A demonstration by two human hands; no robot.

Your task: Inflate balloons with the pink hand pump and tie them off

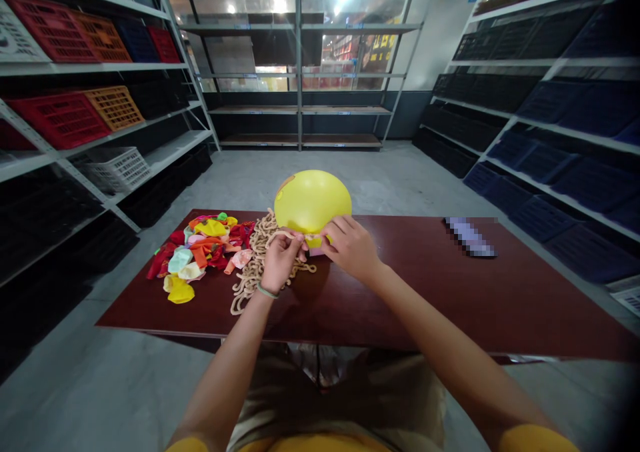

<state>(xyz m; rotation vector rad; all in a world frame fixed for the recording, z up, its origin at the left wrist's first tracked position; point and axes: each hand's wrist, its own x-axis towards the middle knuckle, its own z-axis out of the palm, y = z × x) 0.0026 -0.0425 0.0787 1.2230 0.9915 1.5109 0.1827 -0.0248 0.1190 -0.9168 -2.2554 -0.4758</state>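
Note:
A blown-up yellow balloon (315, 197) stands just beyond my hands, over the table's far edge. My left hand (281, 260) is closed in a pinch on one end of a thin beige cord (313, 237), which runs across the balloon's lower part. On the other side, my right hand (353, 249) pinches the same cord. The balloon's neck is mostly hidden behind my fingers. Beside my left hand lies a tangled heap of beige cords (245, 285). Further left is a pile of limp, multicoloured balloons (200, 247). A small pinkish thing (317, 252) shows beneath the yellow balloon.
All this rests on a dark red-brown table (430, 299). A blurred-out flat object (470, 237) lies at its right. Shelving with red crates (60, 119), an orange crate (115, 107) and a white basket (116, 170) stands left; dark bins (560, 165) fill the right shelves.

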